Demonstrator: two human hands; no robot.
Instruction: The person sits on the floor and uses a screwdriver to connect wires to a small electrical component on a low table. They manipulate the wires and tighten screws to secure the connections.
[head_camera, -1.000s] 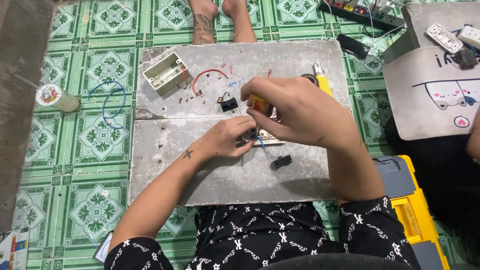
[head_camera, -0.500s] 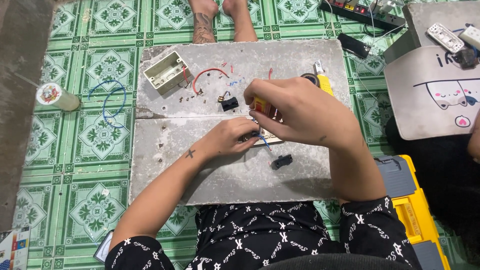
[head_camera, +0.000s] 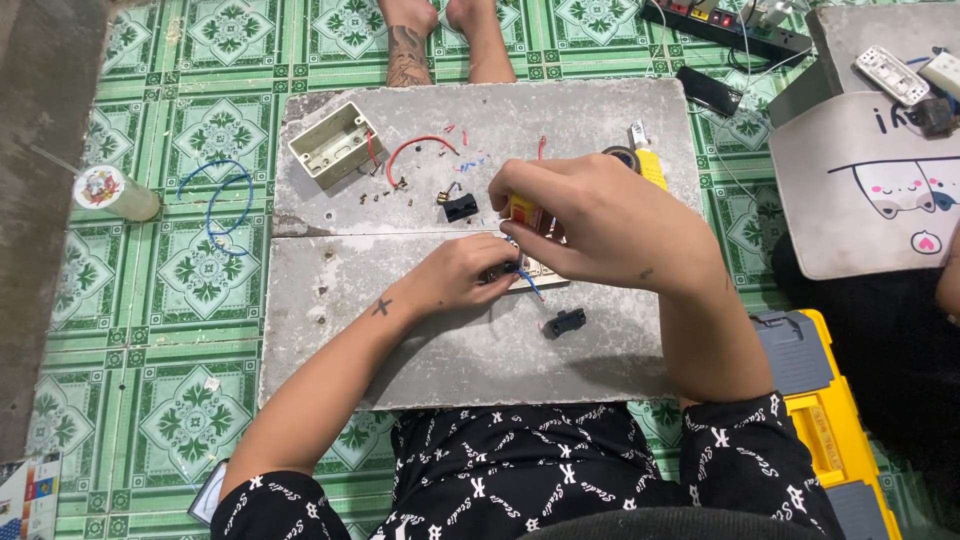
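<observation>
Both my forearms reach forward over the grey slab (head_camera: 480, 350), hands meeting at its middle. My left hand (head_camera: 462, 275) lies low, fingers curled and pinching a blue wire (head_camera: 528, 283) against the pale switch plate (head_camera: 540, 272). My right hand (head_camera: 590, 222) arches above, fist closed round a yellow-handled screwdriver (head_camera: 522, 210), shaft hidden, handle roughly upright, tipped down onto the plate. Plate lies flat mid-slab, long axis unclear.

Green patterned floor tiles (head_camera: 170, 290) cover the room (even, shadowless light), a grey concrete slab (head_camera: 440, 350) lies on them, and a yellow toolbox (head_camera: 835, 420) sits at right.
</observation>
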